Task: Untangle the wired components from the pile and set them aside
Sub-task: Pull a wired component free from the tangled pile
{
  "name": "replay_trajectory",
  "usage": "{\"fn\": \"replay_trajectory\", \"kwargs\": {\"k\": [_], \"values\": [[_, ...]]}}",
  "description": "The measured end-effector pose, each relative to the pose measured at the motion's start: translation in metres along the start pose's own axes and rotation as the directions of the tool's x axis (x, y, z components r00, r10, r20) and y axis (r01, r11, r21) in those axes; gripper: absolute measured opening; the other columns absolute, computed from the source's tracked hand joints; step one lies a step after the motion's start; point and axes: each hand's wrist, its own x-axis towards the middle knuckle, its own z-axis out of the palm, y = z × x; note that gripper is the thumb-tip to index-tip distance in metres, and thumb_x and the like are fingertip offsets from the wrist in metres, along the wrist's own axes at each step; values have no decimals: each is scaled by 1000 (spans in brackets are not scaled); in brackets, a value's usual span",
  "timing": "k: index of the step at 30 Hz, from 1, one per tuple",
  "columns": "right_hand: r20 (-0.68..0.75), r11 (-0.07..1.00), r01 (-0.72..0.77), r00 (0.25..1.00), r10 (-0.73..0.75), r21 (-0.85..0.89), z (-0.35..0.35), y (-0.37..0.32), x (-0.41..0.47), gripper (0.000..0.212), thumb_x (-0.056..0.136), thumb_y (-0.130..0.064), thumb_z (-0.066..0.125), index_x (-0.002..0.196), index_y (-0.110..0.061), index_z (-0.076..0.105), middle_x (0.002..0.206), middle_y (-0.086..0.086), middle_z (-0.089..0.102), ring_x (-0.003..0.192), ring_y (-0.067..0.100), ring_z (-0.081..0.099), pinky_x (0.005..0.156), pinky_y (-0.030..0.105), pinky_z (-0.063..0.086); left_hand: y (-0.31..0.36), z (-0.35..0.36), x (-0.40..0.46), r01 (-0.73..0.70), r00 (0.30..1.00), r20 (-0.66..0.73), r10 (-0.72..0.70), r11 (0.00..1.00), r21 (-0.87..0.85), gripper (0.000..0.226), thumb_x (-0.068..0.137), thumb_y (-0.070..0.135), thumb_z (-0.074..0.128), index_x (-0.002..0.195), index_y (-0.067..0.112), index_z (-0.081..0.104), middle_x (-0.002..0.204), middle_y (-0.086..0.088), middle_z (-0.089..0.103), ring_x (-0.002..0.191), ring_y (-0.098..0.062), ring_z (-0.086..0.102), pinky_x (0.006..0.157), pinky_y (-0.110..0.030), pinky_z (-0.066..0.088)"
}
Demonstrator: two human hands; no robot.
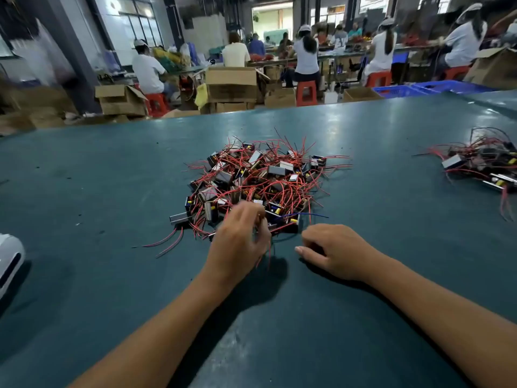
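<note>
A white object [9, 259] lies at the table's [84, 191] left edge, well clear. At the near edge of the pile [258, 183], mid-table, the left hand [240, 242] pinches red wires dangling beneath it; a sharp pull would likely drag snagged neighbours along. The right hand [333, 252] rests loosely curled, holding nothing, and the set-aside cluster [484, 161] sits far right.

Cardboard boxes [231, 84] — red stools [307, 92]
</note>
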Motion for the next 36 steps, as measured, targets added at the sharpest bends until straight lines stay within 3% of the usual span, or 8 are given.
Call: {"fn": "replay_trajectory", "kwargs": {"k": [3, 6, 10, 16, 21, 26, 30, 36], "values": [[13, 1000, -7, 1000, 7, -25, -1, 0, 2, 31, 100, -48, 45, 77, -27, 41, 70, -14, 40, 68, 7, 40, 62, 27, 36, -10, -6, 32, 158, 987, -12, -158, 986, 61, 23, 84, 4, 64, 104, 8, 53, 97, 3, 49, 87, -9, 42, 86, -14, 43], [52, 1000, -14, 999, 14, 3, -1, -1, 3, 31, 100, -48, 44, 78, -25, 43, 72, -13, 42, 70, 9, 41, 63, 27, 34, -27, -9, 54, 398, 877, 226, -424, 905, 154, 24, 87, 29, 73, 100, 15, 59, 90, 4, 63, 92, -22, 58, 91, -41, 48], [40, 999, -4, 999, 2, 43, -1, 2, 3, 31, 100, -47, 44, 78, -27, 42, 71, -15, 41, 69, 7, 40, 62, 27, 34, -36, 5, 44, 513, 848, 172, -502, 858, -23, 41, 84, 48, 75, 108, 22, 54, 83, 14, 67, 82, -9, 64, 100, -49, 44], [53, 999, -19, 998, 17, 45, 0, 5, 5, 29, 100, -47, 46, 79, -27, 43, 72, -14, 41, 70, 8, 42, 64, 28, 36, -34, 14, 34, 394, 865, 239, -442, 892, 223, 29, 87, 60, 58, 99, 35, 64, 92, 17, 65, 96, -14, 58, 88, -35, 21], [45, 999, -18, 999, 16, 41, 2, 6, 6, 28, 100, -47, 47, 79, -28, 42, 73, -14, 41, 71, 9, 41, 63, 29, 33, -20, 15, 29, 232, 933, 158, -323, 877, 421, 48, 81, 69, 52, 106, 29, 59, 98, 10, 53, 96, -16, 51, 85, -36, 28], [52, 999, -28, 998, 27, 26, 2, 4, 6, 29, 99, -48, 46, 80, -26, 43, 76, -12, 45, 73, 10, 43, 65, 30, 37, -15, 15, 27, 194, 900, 268, -343, 867, 459, 55, 88, 73, 45, 116, 27, 61, 102, 10, 59, 100, -16, 54, 90, -37, 29], [58, 999, -39, 998, 37, 34, 2, 4, 7, 30, 99, -50, 45, 80, -27, 43, 77, -12, 47, 73, 9, 43, 66, 30, 38, -14, 9, 30, 257, 908, 252, -335, 920, 296, 39, 86, 65, 56, 97, 28, 58, 88, 12, 57, 88, -15, 55, 84, -35, 32], [49, 996, -45, 998, 41, 79, 1, 5, 6, 34, 99, -51, 45, 83, -22, 52, 80, -9, 54, 75, 12, 50, 70, 34, 44, -16, -8, 39, 328, 937, -76, -341, 934, -141, 23, 85, 34, 76, 97, 25, 58, 88, 9, 59, 81, -14, 56, 79, -46, 51]]}}
